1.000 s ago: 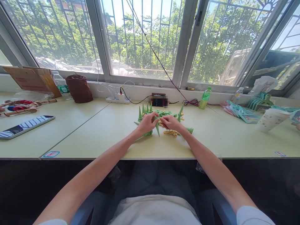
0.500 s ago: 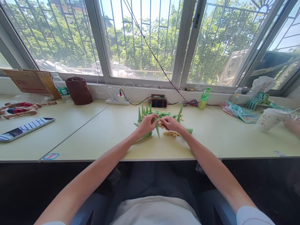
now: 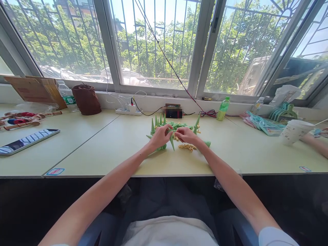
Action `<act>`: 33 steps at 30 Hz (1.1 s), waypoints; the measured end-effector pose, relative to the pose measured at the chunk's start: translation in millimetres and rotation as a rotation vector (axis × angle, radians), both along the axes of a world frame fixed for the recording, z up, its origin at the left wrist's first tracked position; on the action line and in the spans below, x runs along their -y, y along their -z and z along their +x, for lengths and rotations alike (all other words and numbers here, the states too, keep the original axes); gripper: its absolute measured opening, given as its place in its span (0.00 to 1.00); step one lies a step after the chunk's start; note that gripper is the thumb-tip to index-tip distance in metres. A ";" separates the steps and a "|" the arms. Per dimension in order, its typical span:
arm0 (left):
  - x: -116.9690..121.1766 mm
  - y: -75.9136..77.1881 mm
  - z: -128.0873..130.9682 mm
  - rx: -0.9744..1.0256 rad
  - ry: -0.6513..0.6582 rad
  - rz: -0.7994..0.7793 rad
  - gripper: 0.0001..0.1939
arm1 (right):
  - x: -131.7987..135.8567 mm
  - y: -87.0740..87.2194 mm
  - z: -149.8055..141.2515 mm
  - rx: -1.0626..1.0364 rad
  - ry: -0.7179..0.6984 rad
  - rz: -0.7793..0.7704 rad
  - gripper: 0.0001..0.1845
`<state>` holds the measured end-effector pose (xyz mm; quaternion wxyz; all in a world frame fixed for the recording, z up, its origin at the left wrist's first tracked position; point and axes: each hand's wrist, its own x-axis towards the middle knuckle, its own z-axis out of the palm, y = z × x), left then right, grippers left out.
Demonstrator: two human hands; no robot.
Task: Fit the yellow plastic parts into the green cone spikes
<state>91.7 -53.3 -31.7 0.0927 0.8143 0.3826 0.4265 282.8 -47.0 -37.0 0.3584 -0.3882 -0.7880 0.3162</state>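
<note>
In the head view, my left hand (image 3: 160, 135) is closed around a slim green pointed cone (image 3: 172, 143), its tip angled down toward the table. My right hand (image 3: 187, 134) meets it from the other side with thumb and forefinger pinched together; what sits in that pinch is too small to make out. Just below my right hand lies a pile of small yellow pieces (image 3: 187, 147). Behind both hands are loose green pieces (image 3: 176, 125). Several green cones (image 3: 153, 125) stand upright at the left, and another green cone (image 3: 197, 123) with yellow bits stands at the right.
A phone (image 3: 29, 141) lies on the left, near a brown pouch (image 3: 86, 99) and a water bottle (image 3: 68, 96). A power strip (image 3: 128, 111) and a green bottle (image 3: 223, 108) line the sill. At right are a white cup (image 3: 294, 132) and another person's forearm (image 3: 314, 143).
My hands stay nearly in place, with only slight finger movement at the cone. At the far right, the other person's arm has come further into view behind the cup.
</note>
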 end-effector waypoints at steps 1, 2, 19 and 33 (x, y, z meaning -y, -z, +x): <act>0.1 0.1 -0.1 -0.003 0.006 0.003 0.07 | -0.2 0.3 0.0 0.013 0.001 0.010 0.20; 0.2 0.2 -0.2 -0.007 0.011 0.006 0.07 | -0.3 0.5 -0.2 0.024 -0.001 0.017 0.21; -1.7 0.9 0.5 -0.011 -0.008 0.017 0.07 | 1.5 -0.9 -3.9 -0.039 0.007 -0.024 0.18; -0.4 2.2 -0.1 -0.024 0.031 0.013 0.08 | -3.8 4.6 -0.7 0.043 -0.019 0.044 0.22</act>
